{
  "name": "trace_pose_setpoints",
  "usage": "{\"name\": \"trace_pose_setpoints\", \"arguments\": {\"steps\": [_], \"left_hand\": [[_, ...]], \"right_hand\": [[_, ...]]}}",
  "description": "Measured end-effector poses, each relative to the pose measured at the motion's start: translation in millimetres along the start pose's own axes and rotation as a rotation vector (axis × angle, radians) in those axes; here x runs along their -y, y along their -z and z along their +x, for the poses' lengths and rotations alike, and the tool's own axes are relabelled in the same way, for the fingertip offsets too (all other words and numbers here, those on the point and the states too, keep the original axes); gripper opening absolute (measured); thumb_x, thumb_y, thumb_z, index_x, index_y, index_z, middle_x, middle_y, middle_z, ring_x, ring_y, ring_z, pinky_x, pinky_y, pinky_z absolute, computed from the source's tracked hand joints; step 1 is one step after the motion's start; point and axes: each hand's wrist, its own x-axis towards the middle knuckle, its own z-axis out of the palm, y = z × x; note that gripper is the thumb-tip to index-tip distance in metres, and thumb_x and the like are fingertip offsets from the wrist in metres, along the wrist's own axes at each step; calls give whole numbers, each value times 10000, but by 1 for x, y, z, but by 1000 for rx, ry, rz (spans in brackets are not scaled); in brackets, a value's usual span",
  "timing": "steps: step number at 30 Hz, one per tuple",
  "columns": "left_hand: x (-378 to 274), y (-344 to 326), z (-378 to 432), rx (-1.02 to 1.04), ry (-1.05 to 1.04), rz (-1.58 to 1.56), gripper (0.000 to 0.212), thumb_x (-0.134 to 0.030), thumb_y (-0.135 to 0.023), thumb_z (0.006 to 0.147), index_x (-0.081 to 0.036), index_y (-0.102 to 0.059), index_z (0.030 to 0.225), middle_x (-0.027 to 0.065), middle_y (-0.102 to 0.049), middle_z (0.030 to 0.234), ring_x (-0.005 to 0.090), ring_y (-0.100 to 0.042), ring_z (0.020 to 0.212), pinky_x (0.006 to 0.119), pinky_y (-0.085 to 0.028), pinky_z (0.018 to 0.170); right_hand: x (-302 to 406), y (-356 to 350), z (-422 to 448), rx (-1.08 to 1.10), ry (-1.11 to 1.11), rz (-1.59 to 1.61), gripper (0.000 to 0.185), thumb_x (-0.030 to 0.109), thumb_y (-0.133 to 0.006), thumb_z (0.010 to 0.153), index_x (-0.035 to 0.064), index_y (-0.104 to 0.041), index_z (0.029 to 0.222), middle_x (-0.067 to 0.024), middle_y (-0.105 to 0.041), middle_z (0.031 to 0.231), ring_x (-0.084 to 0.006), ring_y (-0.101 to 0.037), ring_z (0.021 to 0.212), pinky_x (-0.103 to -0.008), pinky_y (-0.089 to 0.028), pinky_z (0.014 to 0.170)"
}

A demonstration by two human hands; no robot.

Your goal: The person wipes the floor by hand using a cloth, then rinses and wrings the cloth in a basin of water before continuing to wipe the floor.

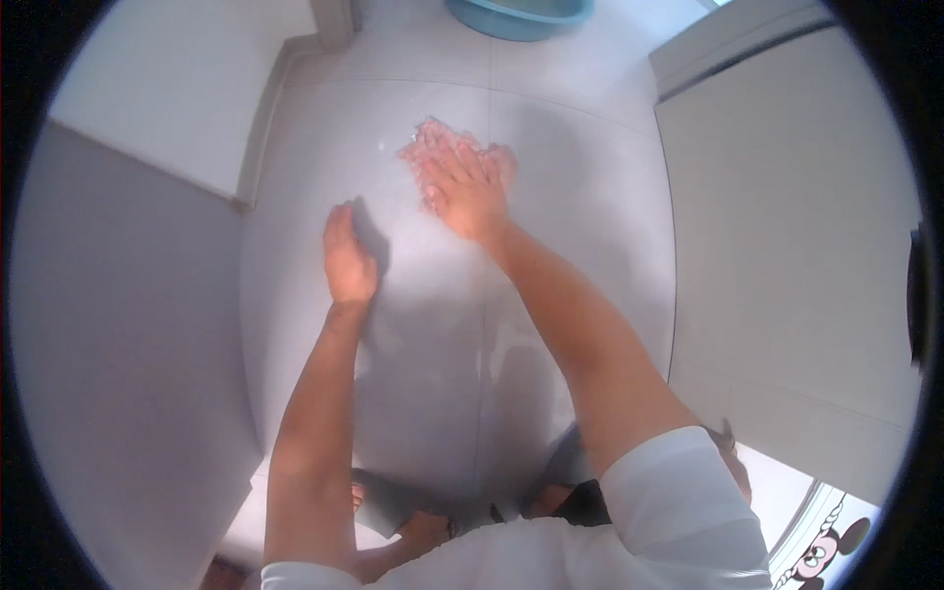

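A crumpled pink cloth [435, 140] lies on the pale tiled floor [428, 339]. My right hand [472, 192] holds it down against the tiles, palm down, with the fingers spread over the bunched fabric. Parts of the cloth show beyond the fingertips and on both sides of the hand. To the left and closer to me is my left hand [350, 254], with nothing in it. Its fingers point away from me and its shadow falls just to its right. Whether it touches the floor I cannot tell.
A blue plastic basin [520, 22] stands on the floor ahead, cut off by the top edge. A grey panel [133, 295] and a white wall [184, 88] bound the left side. On the right is a pale door-like panel [782, 243]. A cartoon mouse picture [818, 553] is at lower right.
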Motion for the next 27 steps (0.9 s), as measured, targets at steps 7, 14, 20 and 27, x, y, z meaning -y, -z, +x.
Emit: {"name": "trace_pose_setpoints", "arguments": {"steps": [7, 14, 20, 27], "left_hand": [[-15, -28, 39, -40, 32, 391, 498, -133, -524, 1011, -30, -515, 1499, 220, -450, 1608, 434, -355, 1529, 545, -279, 1260], [-58, -84, 75, -8, 271, 590, 602, -452, -408, 1085, -219, -385, 1640, 286, -274, 1691, 464, -187, 1594, 602, -133, 1285], [-48, -76, 78, 31, 309, 660, 628, -492, -393, 1086, -258, -341, 1667, 298, -228, 1707, 463, -155, 1604, 599, -102, 1290], [-62, -83, 79, 44, 309, 657, 629, -488, -394, 1085, -260, -336, 1668, 288, -238, 1708, 457, -160, 1605, 595, -97, 1292]], "right_hand": [[44, 52, -137, 101, -62, 112, 585, 464, -642, 944, 214, -633, 1473, -118, -476, 1641, -353, -392, 1529, -621, -243, 1222], [-29, 13, 6, -132, -249, -40, 615, 455, -645, 930, 128, -628, 1451, -123, -507, 1610, -353, -416, 1505, -624, -265, 1199], [-6, 19, -22, -83, -192, 65, 572, 421, -654, 922, 145, -652, 1423, -93, -515, 1609, -345, -450, 1471, -651, -285, 1165], [-43, 17, 36, -100, -264, 53, 575, 396, -667, 915, 157, -642, 1438, -77, -529, 1596, -342, -462, 1453, -666, -280, 1163]]}}
